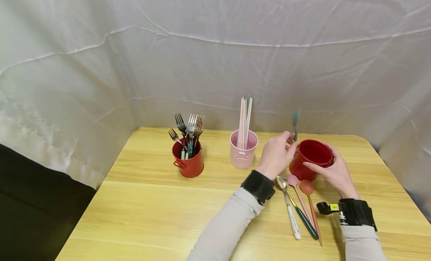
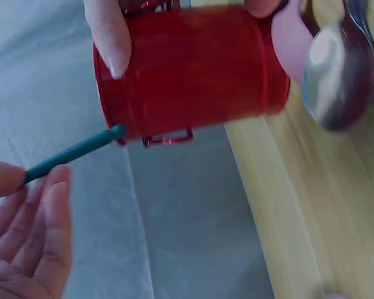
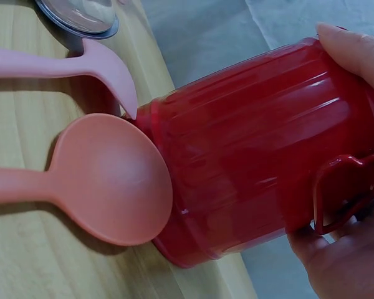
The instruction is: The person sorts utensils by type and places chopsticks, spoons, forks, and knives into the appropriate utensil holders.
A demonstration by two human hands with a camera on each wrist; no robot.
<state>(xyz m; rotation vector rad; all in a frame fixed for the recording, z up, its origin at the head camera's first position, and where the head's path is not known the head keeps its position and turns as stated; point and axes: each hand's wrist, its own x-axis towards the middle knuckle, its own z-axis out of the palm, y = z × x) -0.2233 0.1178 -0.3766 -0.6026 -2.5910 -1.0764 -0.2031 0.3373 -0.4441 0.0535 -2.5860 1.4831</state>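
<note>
Nearest on the wooden worktop lie three spoons side by side, handles toward the person: a metal spoon with a white handle, a pink spoon with a dark green handle and an orange-brown spoon. Their bowls lie at the foot of a red tin bucket, which looks empty in the head view. The right hand curls round the bucket's far side, its grip closed on the wall and rim. The left hand is just left of the bucket and pinches a teal spoon upright, bowl up, its handle tip at the bucket's rim. Further left stands a pink bucket of pastel chopsticks, and beyond it a second red bucket holding forks. A creased white cloth backdrop closes off the rear.
</note>
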